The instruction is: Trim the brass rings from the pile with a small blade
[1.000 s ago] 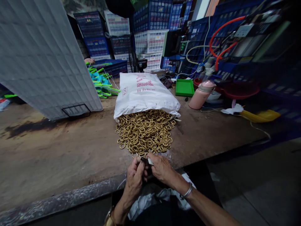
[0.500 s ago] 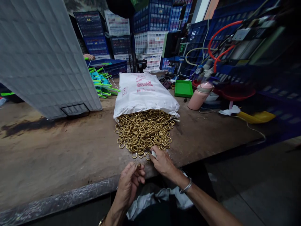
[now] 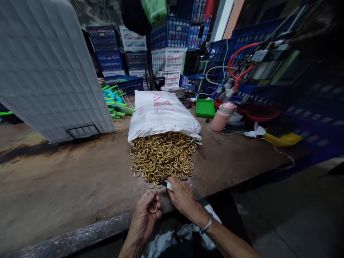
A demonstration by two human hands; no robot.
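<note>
Between the thumb and fingers of my left hand (image 3: 146,209) is a gold-coloured ring (image 3: 153,208), just off the front of the pile. My right hand (image 3: 182,197) is closed around a small knife (image 3: 169,185) with a white handle and a dark blade pointing left. That blade lies by the nearest rings, over the front of the heap. Many loose gold rings (image 3: 163,157) spill from the mouth of a white woven sack (image 3: 163,120) with red print, which lies flat on the wooden table.
A tall grey-white ribbed panel (image 3: 59,71) stands at left, with green and turquoise pieces (image 3: 116,100) behind it. On the right are a green tray (image 3: 205,108), a pink bottle (image 3: 221,116), a red dish (image 3: 262,113) and a yellow scoop (image 3: 285,139). Stacked crates (image 3: 166,59) fill the back.
The ring in my left hand has turned into clearer view. My right hand and the knife have come slightly nearer to my left hand. The whole view has shifted a little.
</note>
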